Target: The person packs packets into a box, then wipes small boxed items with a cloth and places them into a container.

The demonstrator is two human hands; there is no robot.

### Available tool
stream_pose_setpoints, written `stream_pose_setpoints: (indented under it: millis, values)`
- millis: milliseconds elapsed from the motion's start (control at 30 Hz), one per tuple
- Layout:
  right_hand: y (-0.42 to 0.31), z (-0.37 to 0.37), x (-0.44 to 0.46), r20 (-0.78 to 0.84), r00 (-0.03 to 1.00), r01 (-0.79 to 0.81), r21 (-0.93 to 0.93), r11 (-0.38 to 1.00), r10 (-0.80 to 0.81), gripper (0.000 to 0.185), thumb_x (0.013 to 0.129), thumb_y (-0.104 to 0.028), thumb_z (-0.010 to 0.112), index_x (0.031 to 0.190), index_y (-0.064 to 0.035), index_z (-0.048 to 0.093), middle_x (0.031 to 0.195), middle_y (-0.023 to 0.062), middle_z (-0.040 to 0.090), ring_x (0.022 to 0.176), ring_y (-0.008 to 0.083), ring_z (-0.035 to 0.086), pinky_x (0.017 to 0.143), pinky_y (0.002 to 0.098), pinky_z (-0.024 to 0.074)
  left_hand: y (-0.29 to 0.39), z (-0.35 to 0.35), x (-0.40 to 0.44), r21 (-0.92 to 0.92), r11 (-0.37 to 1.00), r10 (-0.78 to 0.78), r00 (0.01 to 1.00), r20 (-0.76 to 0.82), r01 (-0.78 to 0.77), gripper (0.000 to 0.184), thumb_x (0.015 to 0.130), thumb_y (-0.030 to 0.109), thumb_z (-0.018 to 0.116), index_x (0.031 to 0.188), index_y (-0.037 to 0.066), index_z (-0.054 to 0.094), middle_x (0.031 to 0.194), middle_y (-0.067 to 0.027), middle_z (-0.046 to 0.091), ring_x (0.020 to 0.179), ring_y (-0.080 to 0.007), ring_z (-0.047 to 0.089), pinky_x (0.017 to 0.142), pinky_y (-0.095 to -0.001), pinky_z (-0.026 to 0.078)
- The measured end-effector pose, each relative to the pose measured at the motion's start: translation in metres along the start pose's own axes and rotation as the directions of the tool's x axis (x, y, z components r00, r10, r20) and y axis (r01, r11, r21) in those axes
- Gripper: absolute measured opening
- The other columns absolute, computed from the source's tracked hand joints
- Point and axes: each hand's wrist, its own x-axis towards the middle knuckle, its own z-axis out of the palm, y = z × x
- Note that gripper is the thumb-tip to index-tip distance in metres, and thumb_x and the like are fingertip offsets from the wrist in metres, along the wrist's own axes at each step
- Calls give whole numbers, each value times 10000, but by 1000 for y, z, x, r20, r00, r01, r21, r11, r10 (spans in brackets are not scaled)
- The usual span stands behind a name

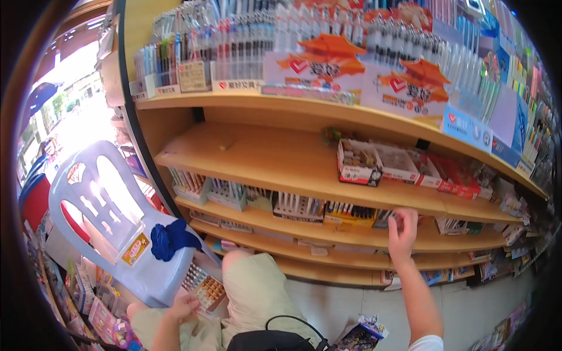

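Observation:
My right hand reaches out before the lower shelves, close to the edge under the row of small boxes. Its fingers are bent, with the thumb apart, and nothing shows in them. Just behind it stand a yellow display box of pens and a black-and-white pen box. Low over my lap, my left hand has its fingers curled together; whether they hold anything is hidden. Beside that hand is a tray of brown-capped items.
A pale blue plastic chair with a dark blue cloth stands at left. The upper shelf is packed with pens. Below it, small open boxes sit on the middle shelf. A shiny package lies on the floor.

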Motion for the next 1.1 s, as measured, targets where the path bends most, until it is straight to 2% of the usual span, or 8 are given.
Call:
stream_pose_setpoints:
  millis: [33, 100, 133, 300, 467, 767, 900, 1100]
  values:
    - [-7, 9, 24, -11, 997, 71, -78, 994, -72, 255, 831, -102, 614, 1060, -19, 536, 1022, 138, 489, 828, 294, 519, 710, 352, 432, -13, -3, 4, -36, 999, -6, 1000, -4, 6, 277, 865, 230, 619, 1053, 29, 594, 884, -59, 637, 781, -173, 622, 668, -307, 504]
    - [-14, 26, 59, 33, 991, 130, -191, 973, -126, 416, 826, -132, 637, 1199, -39, 479, 1174, 184, 429, 1050, 375, 472, 836, 405, 417, -55, -12, 29, 277, 960, 44, 998, -39, -32, 341, 838, 265, 645, 1063, 14, 595, 884, -76, 643, 784, -181, 623, 686, -309, 505]
    - [-23, 34, 71, 80, 995, 81, -221, 972, -64, 464, 814, -153, 660, 1219, -40, 464, 1223, 192, 388, 1062, 391, 467, 834, 428, 424, -52, -14, 31, 423, 905, 69, 996, -55, -39, 373, 825, 282, 658, 1068, 7, 595, 884, -84, 646, 785, -185, 623, 695, -310, 506]
    - [-32, 66, 83, 173, 976, -62, -355, 933, 131, 410, 748, -148, 729, 1083, -41, 517, 1190, 179, 374, 1049, 413, 472, 792, 455, 440, -18, 5, 5, 464, 860, 230, 973, 22, -214, 449, 784, 334, 688, 1052, -17, 600, 884, -113, 654, 819, -200, 632, 738, -310, 506]
    - [-32, 71, 73, 87, 996, 32, -281, 959, -8, 352, 694, -81, 759, 930, -9, 509, 1146, 175, 372, 989, 385, 482, 784, 422, 433, -39, 0, 30, 562, 789, 223, 968, 118, -250, 492, 803, 367, 663, 1132, 12, 574, 954, -108, 663, 868, -213, 635, 780, -320, 500]
    - [-67, 62, 40, 84, 975, 219, -150, 964, -208, 366, 645, -10, 778, 874, -20, 493, 1083, 150, 364, 911, 305, 479, 804, 370, 405, -36, 5, 45, 308, 884, 321, 935, 148, -352, 429, 844, 255, 651, 1138, -35, 537, 970, -106, 642, 867, -164, 623, 777, -285, 502]
    - [-89, 71, 19, 116, 970, 221, -62, 973, -213, 359, 611, -13, 801, 843, -40, 528, 1068, 142, 373, 871, 279, 501, 789, 343, 413, 35, 22, 3, -63, 920, 392, 908, 149, -387, 388, 889, 224, 600, 1179, -12, 499, 1064, -121, 612, 950, -192, 604, 818, -316, 498]
    - [-136, 117, -10, 137, 921, 342, 169, 925, -365, 356, 588, 4, 806, 781, -81, 519, 1011, 110, 380, 872, 249, 486, 782, 336, 409, 176, 60, -51, -655, 667, 608, 767, 204, -355, 447, 934, 275, 522, 1279, 26, 384, 1279, -153, 480, 1150, -260, 515, 917, -406, 467]
